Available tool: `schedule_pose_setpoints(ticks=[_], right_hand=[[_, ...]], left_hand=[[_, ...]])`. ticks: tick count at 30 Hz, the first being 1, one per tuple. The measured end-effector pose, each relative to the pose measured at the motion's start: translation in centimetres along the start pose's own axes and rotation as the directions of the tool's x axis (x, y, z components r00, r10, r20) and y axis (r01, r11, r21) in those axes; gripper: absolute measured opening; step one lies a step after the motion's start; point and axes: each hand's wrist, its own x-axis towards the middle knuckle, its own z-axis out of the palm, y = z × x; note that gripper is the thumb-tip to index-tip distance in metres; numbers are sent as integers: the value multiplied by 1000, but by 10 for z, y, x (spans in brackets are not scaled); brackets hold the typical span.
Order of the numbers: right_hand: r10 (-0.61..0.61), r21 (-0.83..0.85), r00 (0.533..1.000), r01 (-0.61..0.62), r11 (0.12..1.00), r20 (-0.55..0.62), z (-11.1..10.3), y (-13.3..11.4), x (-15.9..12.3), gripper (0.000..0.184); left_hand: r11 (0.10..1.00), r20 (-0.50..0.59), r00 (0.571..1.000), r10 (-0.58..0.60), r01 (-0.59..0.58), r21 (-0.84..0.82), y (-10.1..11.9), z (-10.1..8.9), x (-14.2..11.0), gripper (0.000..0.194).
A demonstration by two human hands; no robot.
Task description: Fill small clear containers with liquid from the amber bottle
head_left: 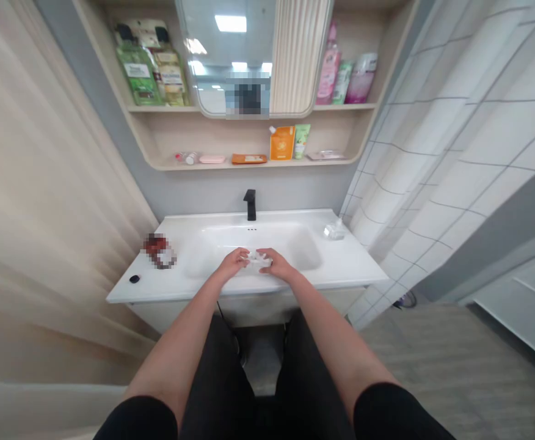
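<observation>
Over the front part of the white sink basin (pixel 290 244), my left hand (pixel 233 263) and my right hand (pixel 276 265) face each other. Between them is a small whitish, partly see-through thing (pixel 258 260), too blurred for its kind to show. My left fingertips are closed on its left end. The fingers of my right hand curl round its right end. Behind the hands, a black faucet (pixel 250 205) stands at the back rim of the basin.
A clear pump bottle (pixel 334 230) stands on the counter's right. At left are a blurred-out red and white item (pixel 160 250) and a small black lid-like disc (pixel 134 279). Above, the wall shelf (pixel 180 166) holds an orange pouch (pixel 281 143) and several bottles beside a mirror (pixel 231 49).
</observation>
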Motion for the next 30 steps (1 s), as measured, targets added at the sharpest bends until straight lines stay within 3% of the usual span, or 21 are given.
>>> schedule_pose_setpoints(ticks=[5,9,12,14,19,25,30], right_hand=[[-101,-40,995,101,994,-6,1,7,0,79],[-182,-58,983,181,982,-21,2,11,1,80],[-226,-59,974,225,972,-12,2,12,1,79],[-232,-58,973,230,971,-16,2,12,1,80],[-205,-52,978,203,978,-27,1,10,0,80],[-192,-46,981,191,980,-22,1,9,-1,80],[-178,-40,983,177,983,-32,1,9,-1,80]], left_hand=[[992,23,995,-98,95,86,0,2,1,39],[996,14,999,-35,34,79,-2,2,3,46],[989,39,995,-88,83,124,-5,2,5,56],[985,46,991,-125,118,129,-6,2,5,60],[997,55,998,-30,26,77,-5,1,4,54],[970,56,982,-179,167,174,-5,-1,4,69],[998,67,997,-35,31,48,-7,-1,5,51]])
